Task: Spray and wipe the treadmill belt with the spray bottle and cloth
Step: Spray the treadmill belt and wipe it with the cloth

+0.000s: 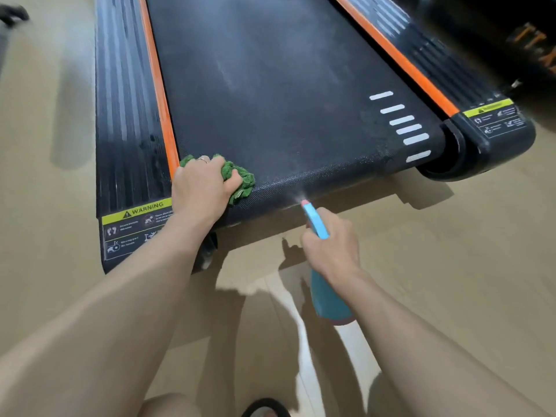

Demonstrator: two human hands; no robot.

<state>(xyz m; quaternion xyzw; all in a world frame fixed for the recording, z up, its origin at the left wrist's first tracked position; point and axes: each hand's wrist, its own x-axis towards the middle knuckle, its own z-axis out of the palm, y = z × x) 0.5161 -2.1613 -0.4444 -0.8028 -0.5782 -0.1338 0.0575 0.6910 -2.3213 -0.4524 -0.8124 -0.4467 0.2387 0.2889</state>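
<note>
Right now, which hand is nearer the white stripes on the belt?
Right. The right hand holds the spray bottle just off the belt's rear edge, below the white stripes. The left hand presses the cloth at the belt's opposite side.

Head camera looks forward and down, close over the treadmill belt (pixel 285 100), edges somewhat blurred

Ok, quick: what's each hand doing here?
Left hand: grips the green cloth, on the treadmill belt.
Right hand: holds the blue spray bottle, spraying.
</note>
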